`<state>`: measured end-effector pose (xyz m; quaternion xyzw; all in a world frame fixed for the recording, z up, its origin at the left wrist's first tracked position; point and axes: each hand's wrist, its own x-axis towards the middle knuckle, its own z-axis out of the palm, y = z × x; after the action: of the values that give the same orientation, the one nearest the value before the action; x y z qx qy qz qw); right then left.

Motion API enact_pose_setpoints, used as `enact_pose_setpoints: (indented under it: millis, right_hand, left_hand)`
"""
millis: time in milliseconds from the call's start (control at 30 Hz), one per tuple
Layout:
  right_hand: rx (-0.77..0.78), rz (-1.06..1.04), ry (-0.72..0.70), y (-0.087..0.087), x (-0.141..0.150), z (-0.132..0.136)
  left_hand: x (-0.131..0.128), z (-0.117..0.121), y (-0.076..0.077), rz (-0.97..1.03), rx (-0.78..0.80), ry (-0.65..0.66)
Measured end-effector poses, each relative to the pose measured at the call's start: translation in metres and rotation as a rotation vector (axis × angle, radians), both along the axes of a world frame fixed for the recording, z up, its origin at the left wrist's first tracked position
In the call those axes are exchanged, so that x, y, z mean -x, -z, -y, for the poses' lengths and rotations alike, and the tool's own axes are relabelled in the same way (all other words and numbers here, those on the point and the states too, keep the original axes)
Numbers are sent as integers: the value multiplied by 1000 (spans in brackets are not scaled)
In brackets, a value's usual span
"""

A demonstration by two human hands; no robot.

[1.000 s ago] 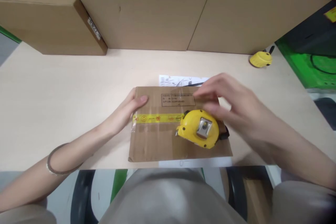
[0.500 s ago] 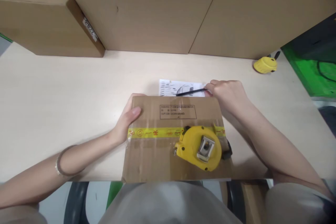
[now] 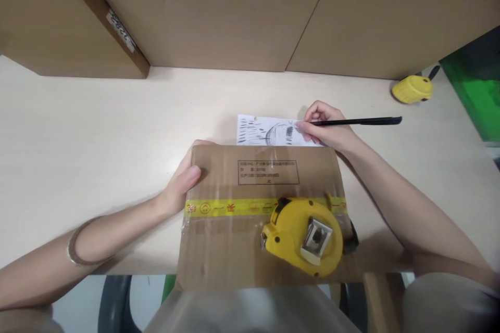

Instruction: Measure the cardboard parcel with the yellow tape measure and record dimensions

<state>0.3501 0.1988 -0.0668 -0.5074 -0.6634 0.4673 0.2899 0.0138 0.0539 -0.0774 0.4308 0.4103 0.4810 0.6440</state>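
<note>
My left hand (image 3: 187, 171) grips the left edge of a small cardboard box (image 3: 219, 247), its thumb on top and its other fingers hidden behind. Between the thumb and fingers of my right hand (image 3: 328, 126) is a black pen (image 3: 363, 122), its long end sticking out to the right. The pen's other end is hidden at the fingertips, which are over the right part of a white paper (image 3: 255, 130) marked with dark strokes. The box covers the paper's near edge. A yellow tape measure (image 3: 291, 234) with a metal clip lies on the box, below a strip of yellow tape.
Large cardboard boxes (image 3: 234, 15) stand along the back of the pale table (image 3: 97, 130). Another cardboard box (image 3: 58, 26) with a white label is at the back left. A second yellow tape measure (image 3: 412, 89) sits at the back right, near the table's edge.
The pen pointed left from my right fingers over the paper; it now extends to the right across the hand. More of the paper shows. The view has shifted slightly.
</note>
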Motion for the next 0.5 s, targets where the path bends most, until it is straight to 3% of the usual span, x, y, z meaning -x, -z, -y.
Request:
enact_pose_setpoints:
  millis: [500]
  right_hand:
    - [89,36,-38,-1,-1,1]
  left_hand:
    - [7,-6,6,-27,-84,64]
